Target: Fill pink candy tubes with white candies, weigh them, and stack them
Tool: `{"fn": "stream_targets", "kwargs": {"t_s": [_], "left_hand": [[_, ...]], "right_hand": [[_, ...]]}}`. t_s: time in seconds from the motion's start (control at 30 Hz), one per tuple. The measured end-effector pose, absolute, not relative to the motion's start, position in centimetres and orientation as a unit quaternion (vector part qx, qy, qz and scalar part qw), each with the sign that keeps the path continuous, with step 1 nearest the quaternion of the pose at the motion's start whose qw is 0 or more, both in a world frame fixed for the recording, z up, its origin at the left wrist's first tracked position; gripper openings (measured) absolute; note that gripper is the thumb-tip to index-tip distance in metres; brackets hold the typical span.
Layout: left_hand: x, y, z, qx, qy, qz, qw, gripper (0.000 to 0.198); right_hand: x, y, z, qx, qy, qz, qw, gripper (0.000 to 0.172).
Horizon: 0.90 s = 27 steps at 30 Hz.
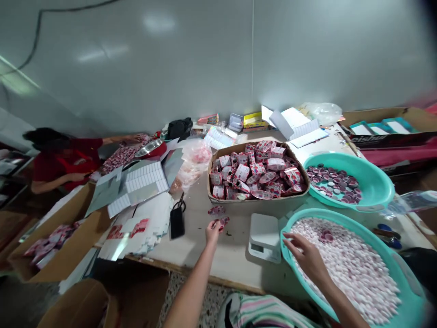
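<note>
My left hand (pixel 212 232) is closed, its fingertips pinching a small red-and-pink printed packet (pixel 224 222) just above the table. A second printed packet (pixel 216 210) lies right behind it. Beyond both stands an open cardboard box (pixel 218 201) heaped with similar packets (pixel 257 168). Over the left side of a turquoise basin (pixel 344 213), my right hand (pixel 305 255) hovers with its fingers apart, and I see nothing in it. Many small white pieces (pixel 351 269) fill this basin, with a few purple round caps (pixel 327 236) on top.
Between my hands sits a white kitchen scale (pixel 265 237). A second turquoise basin (pixel 375 182) holds purple caps. Left are a black phone-like object (pixel 176 222), stacked white sheets (pixel 153 223) and a cardboard carton (pixel 64 255). A co-worker in red (pixel 71 161) works at far left.
</note>
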<state>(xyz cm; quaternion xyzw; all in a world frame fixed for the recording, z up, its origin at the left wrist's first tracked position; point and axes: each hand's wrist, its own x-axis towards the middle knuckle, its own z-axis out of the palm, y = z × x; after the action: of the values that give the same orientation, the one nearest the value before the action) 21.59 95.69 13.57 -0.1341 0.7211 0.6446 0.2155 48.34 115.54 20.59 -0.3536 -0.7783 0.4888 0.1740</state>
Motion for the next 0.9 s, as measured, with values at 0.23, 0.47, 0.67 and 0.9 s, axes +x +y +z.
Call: {"fn": "stream_targets", "kwargs": {"t_s": [0.23,0.47,0.67,0.9], "left_hand": [[17.4,95.9,10.5,-0.106,0.74,0.631,0.207,0.028],[16.0,95.6,9.0,-0.097,0.816,0.552,0.14,0.029],[15.7,94.4,10.7,-0.097,0.862,0.497,0.03,0.041],[16.8,98.7,18.2,0.107,0.848,0.513,-0.08,0.045]], "right_hand": [[52.5,112.3,19.6,-0.518,-0.727,0.421,0.162,0.033],[51.3,108.8,19.4,-0.53,-0.726,0.41,0.154,0.028],[51.4,108.0,18.9,-0.539,-0.73,0.392,0.152,0.031],[53.8,109.0,17.5,-0.561,-0.725,0.372,0.148,0.037]]}}
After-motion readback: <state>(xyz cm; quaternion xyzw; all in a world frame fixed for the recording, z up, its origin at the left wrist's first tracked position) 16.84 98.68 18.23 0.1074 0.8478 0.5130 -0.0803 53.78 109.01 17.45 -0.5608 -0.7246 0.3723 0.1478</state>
